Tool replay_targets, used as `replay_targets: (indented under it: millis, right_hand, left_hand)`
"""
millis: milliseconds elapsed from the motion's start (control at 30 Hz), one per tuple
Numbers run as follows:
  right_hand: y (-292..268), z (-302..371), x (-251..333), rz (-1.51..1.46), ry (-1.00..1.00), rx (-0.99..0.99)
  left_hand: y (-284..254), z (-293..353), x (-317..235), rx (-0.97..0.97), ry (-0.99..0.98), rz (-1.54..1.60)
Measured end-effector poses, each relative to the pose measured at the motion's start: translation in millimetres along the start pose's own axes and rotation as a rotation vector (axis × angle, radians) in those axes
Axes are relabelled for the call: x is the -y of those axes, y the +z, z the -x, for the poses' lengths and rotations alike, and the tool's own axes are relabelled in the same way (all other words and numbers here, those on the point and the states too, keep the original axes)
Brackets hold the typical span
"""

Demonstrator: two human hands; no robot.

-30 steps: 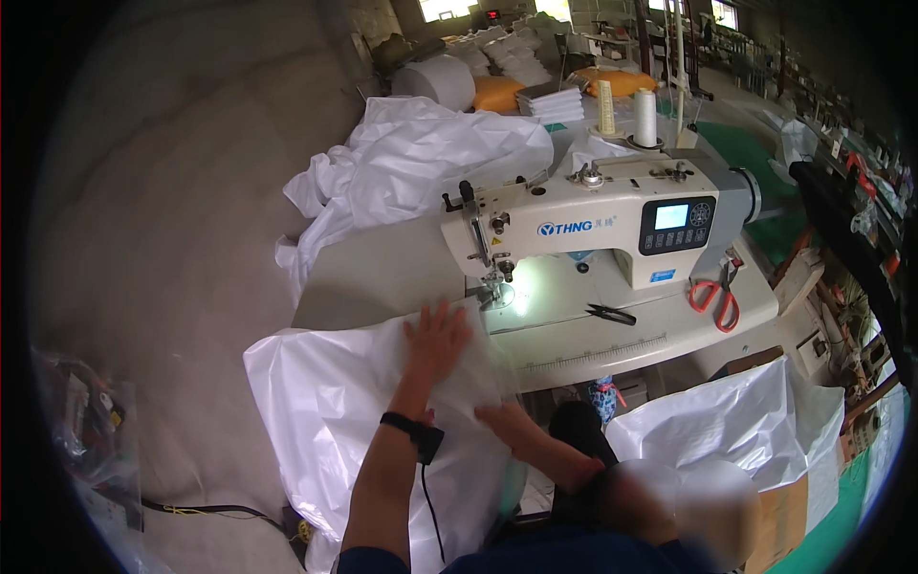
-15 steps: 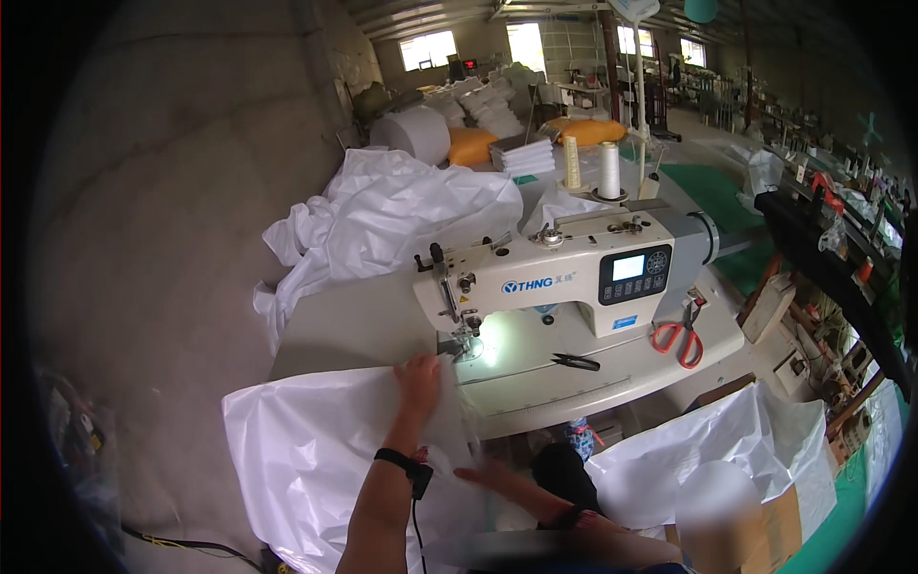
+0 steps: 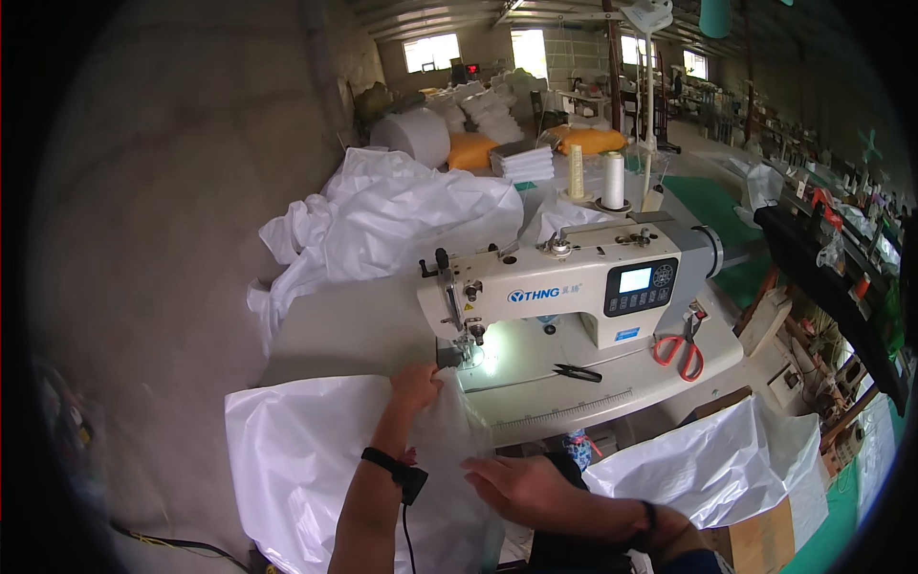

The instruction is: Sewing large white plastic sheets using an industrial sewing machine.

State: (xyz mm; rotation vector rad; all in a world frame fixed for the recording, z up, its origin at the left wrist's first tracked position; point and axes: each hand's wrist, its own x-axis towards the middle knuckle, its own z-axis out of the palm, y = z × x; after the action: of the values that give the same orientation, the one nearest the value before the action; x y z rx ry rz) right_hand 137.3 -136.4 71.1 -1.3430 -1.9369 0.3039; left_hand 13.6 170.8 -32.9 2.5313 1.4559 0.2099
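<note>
The work table (image 3: 335, 325) carries a white sewing machine (image 3: 564, 287) with a lit control panel (image 3: 639, 288). A bright light falls on the table beside the needle area. A printed scale (image 3: 564, 409) runs along the front edge. Black snips (image 3: 578, 373) lie behind the scale; red-handled scissors (image 3: 681, 354) lie to their right.

The white sheet (image 3: 306, 450) is at the front left of the table — its upper right corner is near the needle area, and its body hangs over the front edge. The left hand (image 3: 415, 387) has its fingers curled and pinching the sheet near that corner. The right hand (image 3: 521, 486) is at the sheet's right side, fingers extended; whether they grip it cannot be told.

A cream thread cone (image 3: 576, 174) and a white thread cone (image 3: 613, 180) stand behind the machine. A heap of white material (image 3: 392, 210) covers the rear left of the table. Farther back are a large white roll (image 3: 413, 134), orange sacks (image 3: 470, 151) and bright windows (image 3: 431, 52). Grey floor (image 3: 153, 287) extends at left. At lower right, another white sheet lies over a cardboard box (image 3: 765, 538).
</note>
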Motion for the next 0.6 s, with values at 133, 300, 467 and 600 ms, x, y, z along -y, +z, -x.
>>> replay_targets:
  millis: [133, 300, 467, 600]
  right_hand:
    - [-93, -23, 79, 0.105, -0.635, -0.241]
    - [-95, -44, 130, 0.205, -0.726, -0.833]
    - [-98, -25, 112, 0.225, -0.950, -0.865]
    - [-93, -13, 64, 0.069, -0.680, -0.467]
  left_hand:
    - [11, 4, 3, -0.183, 0.108, 0.045]
    - [11, 6, 5, -0.179, 0.097, 0.095]
    - [10, 10, 1, -0.246, 0.152, 0.027]
    - [5, 12, -3, -0.422, 0.284, -0.130]
